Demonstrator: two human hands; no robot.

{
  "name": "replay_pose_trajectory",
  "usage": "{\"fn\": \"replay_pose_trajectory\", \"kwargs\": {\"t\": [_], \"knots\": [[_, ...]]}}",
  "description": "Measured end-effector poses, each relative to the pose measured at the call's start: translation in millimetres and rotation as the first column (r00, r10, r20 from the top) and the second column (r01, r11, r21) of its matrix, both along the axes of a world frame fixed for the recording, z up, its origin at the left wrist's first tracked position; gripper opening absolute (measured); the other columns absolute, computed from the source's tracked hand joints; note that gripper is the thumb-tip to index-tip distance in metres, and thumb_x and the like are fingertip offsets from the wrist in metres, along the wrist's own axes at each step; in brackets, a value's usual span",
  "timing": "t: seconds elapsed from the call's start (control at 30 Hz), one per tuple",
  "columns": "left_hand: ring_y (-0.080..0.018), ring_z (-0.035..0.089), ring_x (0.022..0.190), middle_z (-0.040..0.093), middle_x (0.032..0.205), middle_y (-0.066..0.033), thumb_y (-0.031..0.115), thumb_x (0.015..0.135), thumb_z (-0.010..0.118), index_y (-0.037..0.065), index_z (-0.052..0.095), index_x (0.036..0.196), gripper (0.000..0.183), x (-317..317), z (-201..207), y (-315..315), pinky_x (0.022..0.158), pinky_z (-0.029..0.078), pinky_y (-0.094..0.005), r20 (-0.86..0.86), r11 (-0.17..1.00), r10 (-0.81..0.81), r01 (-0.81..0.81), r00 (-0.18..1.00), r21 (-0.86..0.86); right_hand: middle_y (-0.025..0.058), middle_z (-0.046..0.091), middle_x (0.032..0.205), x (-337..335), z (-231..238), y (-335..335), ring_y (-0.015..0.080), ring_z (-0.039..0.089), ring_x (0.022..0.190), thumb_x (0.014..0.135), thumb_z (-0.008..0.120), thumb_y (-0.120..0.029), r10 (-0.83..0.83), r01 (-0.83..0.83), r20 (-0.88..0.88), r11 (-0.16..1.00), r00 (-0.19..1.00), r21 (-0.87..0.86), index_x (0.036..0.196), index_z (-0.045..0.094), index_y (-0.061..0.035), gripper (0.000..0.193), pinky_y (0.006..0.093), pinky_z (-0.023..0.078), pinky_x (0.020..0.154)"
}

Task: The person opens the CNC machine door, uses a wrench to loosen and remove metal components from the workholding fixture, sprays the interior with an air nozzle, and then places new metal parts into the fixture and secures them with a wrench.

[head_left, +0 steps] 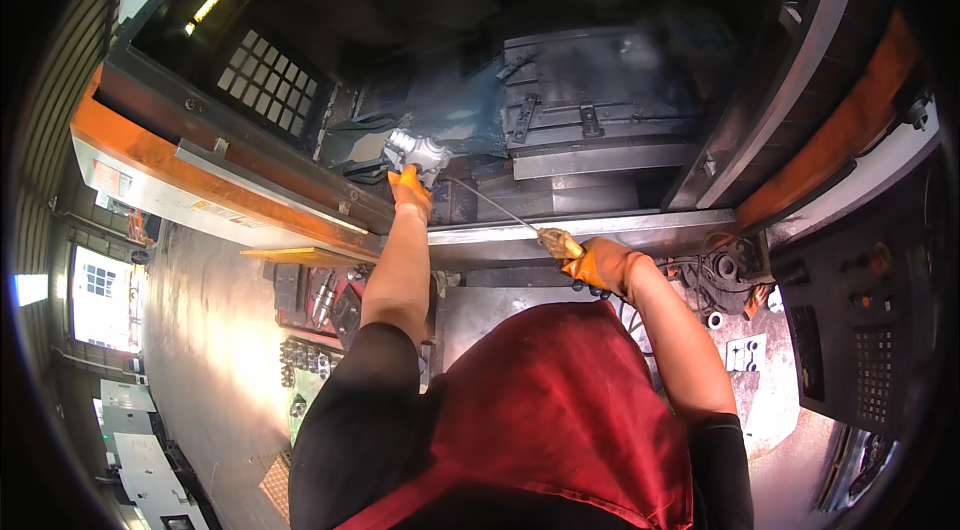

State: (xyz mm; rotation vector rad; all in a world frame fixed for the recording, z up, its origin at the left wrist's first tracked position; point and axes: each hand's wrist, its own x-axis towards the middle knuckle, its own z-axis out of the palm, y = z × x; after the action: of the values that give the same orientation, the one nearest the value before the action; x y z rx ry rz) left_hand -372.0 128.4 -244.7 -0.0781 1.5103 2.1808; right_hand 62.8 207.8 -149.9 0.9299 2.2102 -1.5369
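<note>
My left hand, in an orange glove, grips a silver-grey cast metal part with ribbed, rounded ends and holds it up inside the machine opening. My right hand, gloved the same way, is closed around the yellowish handle of an air blow gun. The gun's long thin metal tube slants up and left, its tip close to the cast part; whether they touch I cannot tell. Behind the part lies the dark machine bed with slots and small clamps.
A metal sill runs across the machine's front, with orange-edged doors either side. A control panel stands at right. Left of me, tools and metal parts lie on a red tray; more parts sit on a bench at right.
</note>
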Motion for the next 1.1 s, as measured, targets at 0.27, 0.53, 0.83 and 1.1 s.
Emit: {"fn": "replay_pose_trajectory", "kwargs": {"t": [0.27,0.53,0.83,1.1], "knots": [[-0.026,0.046,0.119,0.05,0.131,-0.003,0.009,0.085,0.061,0.021,0.04,0.135,0.056,-17,10,10,0.101,0.032,-0.0504,-0.044,0.994,-0.111,0.111,0.993,0.004,0.0047,0.069,0.082,-37,1,-2,0.0122,0.057,0.071,0.085,0.071,-0.022,-0.015,0.015,-0.037,1.0,0.999,0.003,0.1,0.073,-0.0033,0.024,0.0305,0.047,0.064],[-0.0299,0.056,0.103,0.056,0.113,-0.0081,0.0,0.082,0.058,0.017,0.05,0.115,0.038,-42,17,2,0.091,0.045,-0.0495,-0.002,0.984,-0.062,0.061,0.998,0.169,0.006,0.071,0.082,-67,-22,6,0.0154,0.058,0.07,0.085,0.071,-0.018,-0.084,0.083,-0.028,0.996,0.996,-0.024,0.102,0.073,-0.0024,0.023,0.0312,0.048,0.067],[-0.0259,0.059,0.094,0.058,0.103,-0.0058,-0.002,0.082,0.059,0.018,0.051,0.115,0.04,-74,0,2,0.08,0.05,-0.0427,0.058,0.982,-0.139,0.13,0.989,0.138,0.0084,0.067,0.075,-94,-29,19,0.0185,0.051,0.064,0.086,0.068,-0.031,-0.09,0.097,-0.105,0.993,0.99,0.064,0.098,0.07,-0.0005,0.033,0.0348,0.046,0.064],[-0.022,0.057,0.083,0.06,0.098,-0.0046,0.019,0.093,0.059,0.019,0.059,0.107,0.014,-105,-30,0,0.062,0.046,-0.0371,0.168,0.954,-0.294,0.279,0.941,0.111,0.0054,0.068,0.082,-113,-24,21,0.0146,0.059,0.07,0.085,0.069,-0.014,-0.177,0.125,-0.163,0.95,0.97,-0.287,0.101,0.071,0.0029,0.024,0.0266,0.045,0.061]]}}
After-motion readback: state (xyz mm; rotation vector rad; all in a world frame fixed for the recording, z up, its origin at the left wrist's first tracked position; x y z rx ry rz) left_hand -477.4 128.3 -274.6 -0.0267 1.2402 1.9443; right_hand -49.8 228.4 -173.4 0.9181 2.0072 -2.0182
